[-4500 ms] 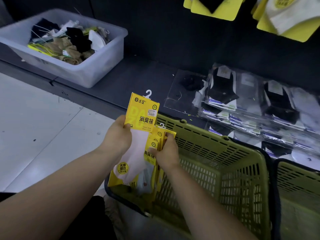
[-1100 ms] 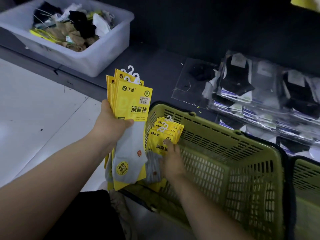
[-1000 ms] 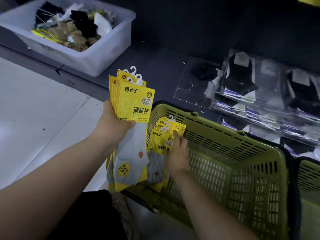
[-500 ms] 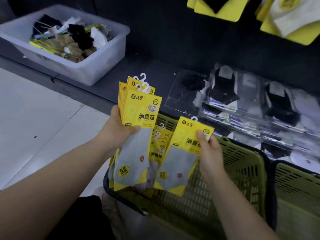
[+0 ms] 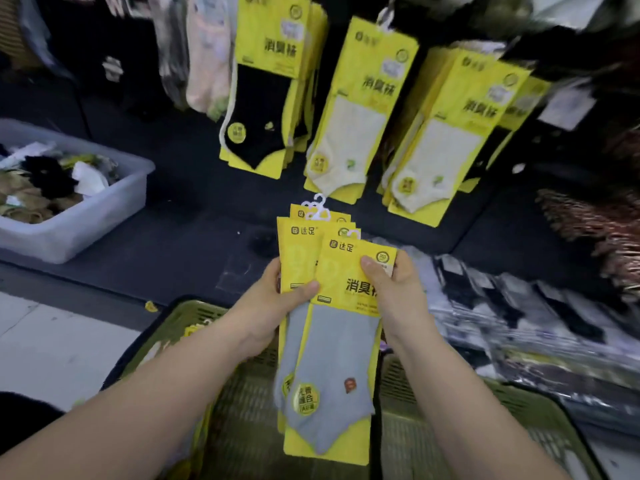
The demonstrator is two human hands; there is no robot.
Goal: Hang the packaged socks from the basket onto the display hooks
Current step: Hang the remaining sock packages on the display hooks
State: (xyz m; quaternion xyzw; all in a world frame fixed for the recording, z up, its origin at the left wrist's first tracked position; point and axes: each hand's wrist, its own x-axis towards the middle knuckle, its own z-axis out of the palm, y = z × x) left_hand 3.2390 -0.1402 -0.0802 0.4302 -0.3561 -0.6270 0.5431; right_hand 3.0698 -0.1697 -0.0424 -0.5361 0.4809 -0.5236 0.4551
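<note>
My left hand (image 5: 273, 308) grips a stack of yellow sock packs (image 5: 298, 251) with grey socks and white plastic hangers on top. My right hand (image 5: 394, 289) pinches the upper right of one more grey-sock pack (image 5: 341, 341) and lays it against the front of that stack. Both hands are above the green basket (image 5: 450, 410). On the dark wall above hang yellow packs on display hooks: black socks (image 5: 263, 109), and two rows of white socks (image 5: 353, 133) (image 5: 440, 150).
A translucent bin (image 5: 86, 216) of loose socks stands on the dark shelf at left. Clear-bagged black and white socks (image 5: 519, 313) lie piled on the shelf at right. Pale floor tiles (image 5: 52, 348) lie lower left.
The view has tilted up to the wall of hanging packs. My right hand has brought its single pack up from the basket onto the front of the stack in my left hand.
</note>
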